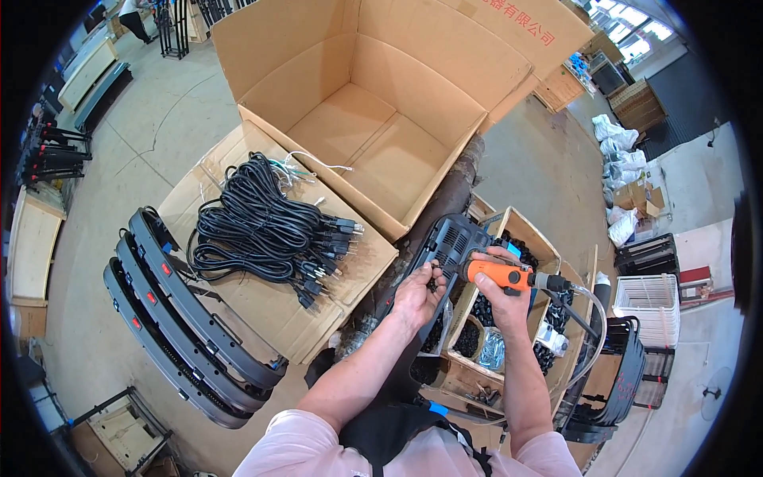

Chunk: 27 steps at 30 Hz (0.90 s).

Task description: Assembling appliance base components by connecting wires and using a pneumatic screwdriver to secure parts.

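Observation:
My right hand [505, 298] grips an orange air screwdriver [499, 273], its air hose [598, 318] curving down on the right. The tool's front end points left at a black plastic housing with vent slots [453, 245]. Close by, my left hand [419, 296] is curled palm up around small dark pieces [431, 284] that look like screws. Its fingertips are near the housing's lower edge; whether they touch it I cannot tell. The exact tip of the screwdriver is hidden.
Bundled black power cords [262, 215] lie on a cardboard sheet [338, 298] at left, beside a large open carton [350, 119]. Several curved dark frames [187, 318] stand lower left. A wooden parts bin [548, 258] with small black parts sits at right, before white baskets [648, 310].

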Tool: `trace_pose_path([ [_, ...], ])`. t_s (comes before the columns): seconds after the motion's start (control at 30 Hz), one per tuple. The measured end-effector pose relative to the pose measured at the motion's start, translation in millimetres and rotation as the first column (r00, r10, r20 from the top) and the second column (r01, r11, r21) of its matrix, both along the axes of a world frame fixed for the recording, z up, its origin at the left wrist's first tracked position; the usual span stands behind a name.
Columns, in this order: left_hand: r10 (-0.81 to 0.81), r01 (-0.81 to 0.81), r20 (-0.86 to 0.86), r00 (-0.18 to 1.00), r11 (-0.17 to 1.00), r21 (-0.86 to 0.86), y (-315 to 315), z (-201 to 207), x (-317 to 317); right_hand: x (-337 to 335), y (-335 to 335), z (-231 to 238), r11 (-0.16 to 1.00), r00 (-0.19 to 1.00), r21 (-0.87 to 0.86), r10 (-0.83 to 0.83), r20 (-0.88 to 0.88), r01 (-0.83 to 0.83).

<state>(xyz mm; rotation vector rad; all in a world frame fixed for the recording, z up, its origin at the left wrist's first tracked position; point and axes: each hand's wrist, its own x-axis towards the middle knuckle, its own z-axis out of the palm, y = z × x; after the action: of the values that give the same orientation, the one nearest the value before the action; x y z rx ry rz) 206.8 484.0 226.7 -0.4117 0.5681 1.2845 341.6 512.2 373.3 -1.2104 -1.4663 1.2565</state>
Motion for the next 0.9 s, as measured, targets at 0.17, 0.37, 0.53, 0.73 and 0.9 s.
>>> trace_pose_path([
  [0.17,-0.005,0.003,0.052,0.999,0.999,0.038,-0.8,-15.4,-0.6,-4.5,-2.3,1.8,1.000,1.000,-0.022,-0.001,0.001,0.001],
  [0.37,-0.016,0.012,0.128,0.992,0.999,0.033,-0.7,-10.7,-0.6,-9.6,-1.8,2.0,1.000,0.999,-0.006,0.026,0.032,-0.026],
  [0.53,-0.070,0.070,-0.015,0.997,0.997,0.011,-4.5,6.0,2.3,-17.4,7.5,-16.9,1.000,0.998,0.024,0.013,0.060,-0.014],
  [0.73,-0.210,0.231,-0.181,0.961,0.968,0.102,-32.3,25.1,5.1,-25.2,20.4,-34.5,0.999,0.995,0.029,0.011,0.097,-0.013],
  [0.9,-0.225,0.282,-0.264,0.938,0.938,0.204,-56.2,18.3,3.5,-35.7,29.1,-34.6,0.997,0.991,0.046,0.053,0.126,-0.059],
])
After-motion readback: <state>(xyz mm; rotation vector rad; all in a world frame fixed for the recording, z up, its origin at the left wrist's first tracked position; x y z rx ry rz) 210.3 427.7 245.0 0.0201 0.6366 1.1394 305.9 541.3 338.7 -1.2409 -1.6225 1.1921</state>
